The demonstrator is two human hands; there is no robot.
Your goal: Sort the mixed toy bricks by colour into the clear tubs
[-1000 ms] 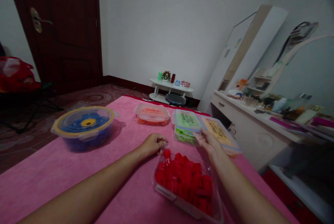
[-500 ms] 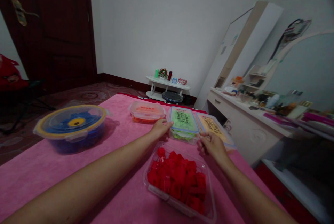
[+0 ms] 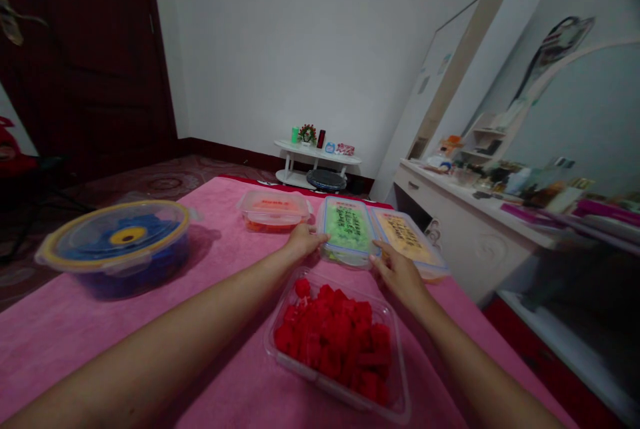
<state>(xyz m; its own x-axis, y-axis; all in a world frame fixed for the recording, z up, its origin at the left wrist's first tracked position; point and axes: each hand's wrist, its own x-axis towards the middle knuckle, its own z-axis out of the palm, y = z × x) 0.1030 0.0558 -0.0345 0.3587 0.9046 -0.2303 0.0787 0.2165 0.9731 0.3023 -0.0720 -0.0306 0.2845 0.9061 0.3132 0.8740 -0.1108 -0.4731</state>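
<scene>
Two bare hands flank the rectangular clear plastic box with a green-looking lid (image 3: 349,229): the left hand (image 3: 305,242) pinches its left edge, the right hand (image 3: 397,274) its near right corner, apparently. It sits beyond the open clear plastic box of red blocks (image 3: 336,342), on the pink cloth (image 3: 220,282).

Home room with mirrored dresser (image 3: 450,209)

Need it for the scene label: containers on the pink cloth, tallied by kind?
Round lidded tub: 1
Rectangular lidded boxes: 3 (orange box, green box, yellow box)
Open box of red pieces: 1
Total: 5
</scene>
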